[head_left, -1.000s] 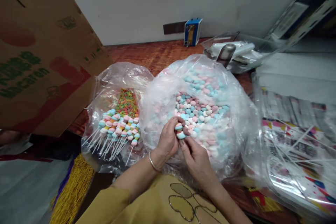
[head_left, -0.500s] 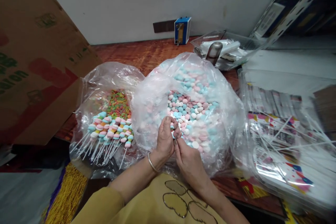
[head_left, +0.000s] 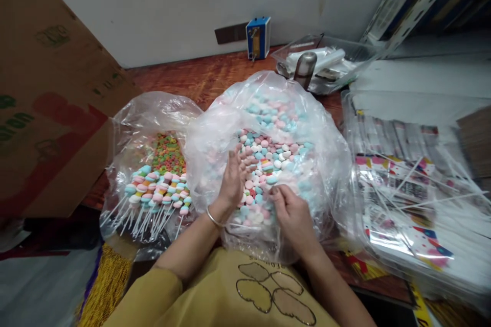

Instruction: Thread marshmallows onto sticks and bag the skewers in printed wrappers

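A large clear plastic bag [head_left: 209, 138] lies open in front of me, full of round pink, blue and white candies [head_left: 286, 156]. Over its left part is my left hand [head_left: 235, 176], palm turned right and fingers stretched out, holding nothing. My right hand [head_left: 293, 214] is at the front right of the opening. Its thumb and forefinger are pressed together, and what is between them, if anything, I cannot make out. Among the candies between the hands, a few show orange, yellow or red parts [head_left: 266, 165]. Left of this bag, candies stacked on white sticks [head_left: 157, 189] lie in a pile.
Small coloured rings [head_left: 169, 156] fill a second plastic bag [head_left: 153, 104] at left. A cardboard box [head_left: 49, 112] stands beyond it. At right, a clear tray [head_left: 349, 112] holds printed packets and white sticks. Behind are a blue box [head_left: 258, 38] and a metal cylinder [head_left: 306, 69].
My hands were together over the bag and are now apart. The left hand has spread its fingers; the right has moved to the right. The view has shifted slightly.
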Demonstrator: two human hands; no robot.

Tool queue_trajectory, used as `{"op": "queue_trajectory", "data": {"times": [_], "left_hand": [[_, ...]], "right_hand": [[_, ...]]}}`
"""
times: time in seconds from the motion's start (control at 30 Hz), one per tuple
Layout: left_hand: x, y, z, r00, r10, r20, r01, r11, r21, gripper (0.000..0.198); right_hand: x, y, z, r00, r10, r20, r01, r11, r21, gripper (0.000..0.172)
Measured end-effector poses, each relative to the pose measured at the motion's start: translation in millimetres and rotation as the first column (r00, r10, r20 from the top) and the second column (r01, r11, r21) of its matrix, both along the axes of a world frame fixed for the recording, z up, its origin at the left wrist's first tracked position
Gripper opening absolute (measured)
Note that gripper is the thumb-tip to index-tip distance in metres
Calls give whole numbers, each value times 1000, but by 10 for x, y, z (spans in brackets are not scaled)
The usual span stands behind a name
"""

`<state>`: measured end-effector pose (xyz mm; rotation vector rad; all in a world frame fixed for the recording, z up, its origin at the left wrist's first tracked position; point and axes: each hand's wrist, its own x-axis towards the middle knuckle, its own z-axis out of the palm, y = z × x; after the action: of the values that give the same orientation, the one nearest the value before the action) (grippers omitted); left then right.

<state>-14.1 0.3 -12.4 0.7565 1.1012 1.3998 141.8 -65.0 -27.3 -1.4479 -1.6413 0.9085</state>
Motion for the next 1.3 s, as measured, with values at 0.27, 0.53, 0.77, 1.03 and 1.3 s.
{"op": "queue_trajectory", "data": {"times": [0.27,0.53,0.77,1.03,1.3], "left_hand": [[-247,553,6,450,22,-893,270,950,159,13],[-67,693,-105,-23,-51,-998,401,914,-56,19],[-30,668,-260,-87,-50,-995,346,935,-77,16],[70,781,-284,34,57,-998,343,937,65,30],[58,1030,-173,147,26,-989,392,916,82,18]], "right_hand": [[398,81,-112,965,-245,-97,242,969,-43,37],[393,95,-176,967,-220,-126,211,974,-85,39],[374,112,-187,972,-206,-110,197,977,-83,40],[355,120,-208,977,-184,-109,179,982,-52,42],[364,119,-228,978,-183,-99,178,983,-51,41]]}}
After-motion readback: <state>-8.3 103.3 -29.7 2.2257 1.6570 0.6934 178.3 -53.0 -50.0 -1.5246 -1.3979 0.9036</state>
